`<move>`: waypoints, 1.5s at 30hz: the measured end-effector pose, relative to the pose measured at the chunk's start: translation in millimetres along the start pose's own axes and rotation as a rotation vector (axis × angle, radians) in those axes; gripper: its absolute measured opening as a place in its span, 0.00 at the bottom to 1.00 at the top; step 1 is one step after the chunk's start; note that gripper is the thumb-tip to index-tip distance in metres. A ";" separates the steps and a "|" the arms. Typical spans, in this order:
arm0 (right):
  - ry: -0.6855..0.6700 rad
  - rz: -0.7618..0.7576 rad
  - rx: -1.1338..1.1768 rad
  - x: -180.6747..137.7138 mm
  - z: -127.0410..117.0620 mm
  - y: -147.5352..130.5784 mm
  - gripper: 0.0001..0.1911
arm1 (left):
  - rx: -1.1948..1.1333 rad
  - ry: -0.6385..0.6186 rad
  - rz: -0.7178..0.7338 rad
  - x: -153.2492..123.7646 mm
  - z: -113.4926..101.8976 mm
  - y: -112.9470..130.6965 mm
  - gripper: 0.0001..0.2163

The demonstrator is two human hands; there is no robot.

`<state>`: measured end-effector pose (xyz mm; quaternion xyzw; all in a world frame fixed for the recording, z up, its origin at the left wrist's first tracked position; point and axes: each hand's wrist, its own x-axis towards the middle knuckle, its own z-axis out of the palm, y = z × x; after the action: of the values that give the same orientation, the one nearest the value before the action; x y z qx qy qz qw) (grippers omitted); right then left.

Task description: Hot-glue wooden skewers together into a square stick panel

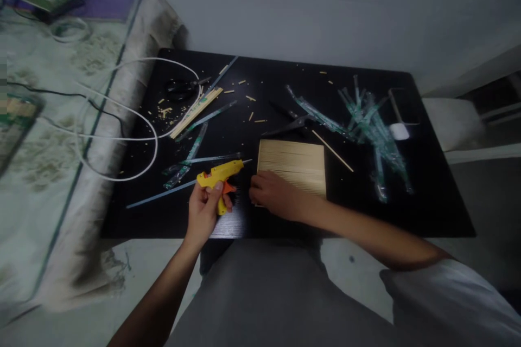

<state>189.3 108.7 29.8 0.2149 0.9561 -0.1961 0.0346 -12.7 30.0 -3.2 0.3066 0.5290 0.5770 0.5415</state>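
Note:
My left hand is wrapped round a yellow hot glue gun with an orange trigger. Its nozzle points right, just short of the square panel of thin wooden sticks. That panel lies flat on the black table. My right hand rests over the panel's lower left part, with curled fingers at its left edge; the fingertips are partly hidden. To the right of the panel lies a single loose stick.
Black-handled scissors and a bundle of sticks lie at the back left. Dark pliers-like tool sits behind the panel. Clear plastic wrappers and a phone are at right. A white cable loops at left.

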 end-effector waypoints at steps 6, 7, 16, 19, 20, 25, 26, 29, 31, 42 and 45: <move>-0.031 0.017 -0.119 7.0 -2.2 -5.3 0.08 | 0.003 0.010 -0.005 -1.1 -0.5 1.5 0.19; -0.016 0.017 -0.117 8.6 -1.7 -5.1 0.09 | 0.012 0.010 -0.004 -1.5 -0.4 1.8 0.19; 0.541 0.560 0.439 -44.0 -17.2 30.9 0.11 | 0.103 0.039 0.031 -3.8 -2.0 -1.4 0.18; 0.961 0.768 0.304 -90.8 -21.1 54.6 0.09 | 0.167 0.026 0.040 -4.3 -1.5 -0.1 0.18; 1.025 0.832 0.280 -105.6 -20.2 61.1 0.10 | 0.183 0.023 0.040 -4.1 -1.2 0.3 0.18; 1.064 1.022 0.515 -150.3 -0.9 72.6 0.15 | 0.230 -0.016 -0.021 2.9 1.6 0.1 0.16; 1.042 1.034 0.630 -152.5 4.0 71.4 0.15 | 0.219 -0.013 -0.041 5.3 3.1 0.3 0.16; 1.004 1.018 1.000 -150.1 15.4 65.7 0.17 | 0.124 0.034 -0.113 12.3 11.6 4.0 0.18; 0.995 1.001 1.192 -145.5 18.3 62.2 0.18 | 0.038 0.045 -0.164 16.3 19.9 7.9 0.19; 0.988 1.008 1.539 -133.8 7.5 59.8 0.15 | -0.088 0.011 -0.313 23.7 42.1 13.8 0.18; 0.889 0.930 1.614 -123.2 6.0 52.4 0.15 | -0.103 0.027 -0.358 23.5 43.7 17.1 0.17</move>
<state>323.0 100.9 24.0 0.5759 0.2887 -0.6495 -0.4039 17.4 67.0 18.8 0.1720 0.5520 0.5018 0.6433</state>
